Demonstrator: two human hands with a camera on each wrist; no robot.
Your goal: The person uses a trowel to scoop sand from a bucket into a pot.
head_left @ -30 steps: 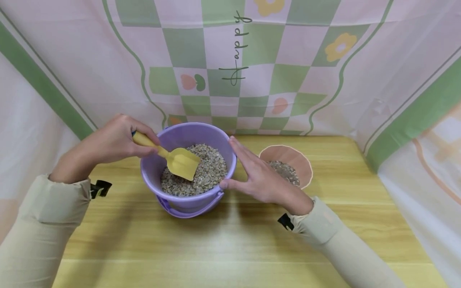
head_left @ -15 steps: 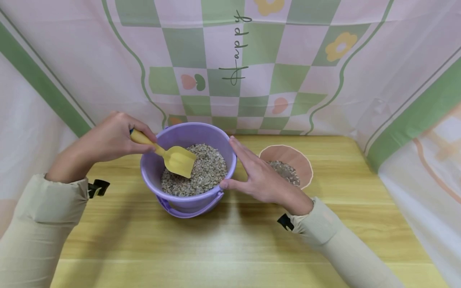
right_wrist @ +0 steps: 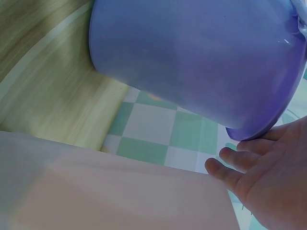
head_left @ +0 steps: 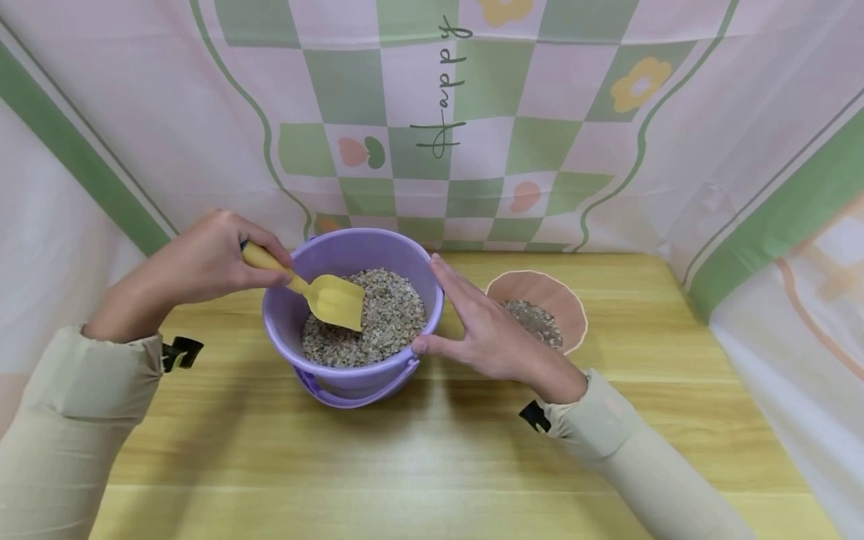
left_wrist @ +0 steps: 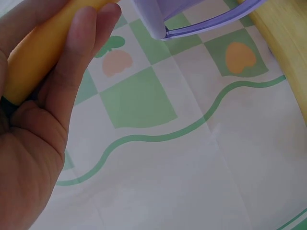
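Observation:
A purple bucket [head_left: 280, 330] stands on the table, partly filled with small gravel [head_left: 398, 311]. My left hand [head_left: 202, 259] grips the yellow handle of a toy shovel [head_left: 335, 301], whose blade hangs over the gravel inside the bucket; whether it touches the grains I cannot tell. In the left wrist view the fingers wrap round the shovel's handle [left_wrist: 36, 55]. My right hand [head_left: 489, 330] rests its fingertips and thumb against the bucket's right rim, fingers straight. The right wrist view shows the bucket's outer wall [right_wrist: 187, 52] above those fingers.
A pink bowl [head_left: 570, 311] with some gravel in it stands right of the bucket, partly behind my right hand. The bucket's handle [head_left: 364, 399] hangs down in front. Patterned cloth [head_left: 418, 97] encloses the wooden table [head_left: 432, 465] at the back and sides.
The left hand has drawn the shovel slightly to the left, and its blade has turned a little. The right hand and the bucket stay put.

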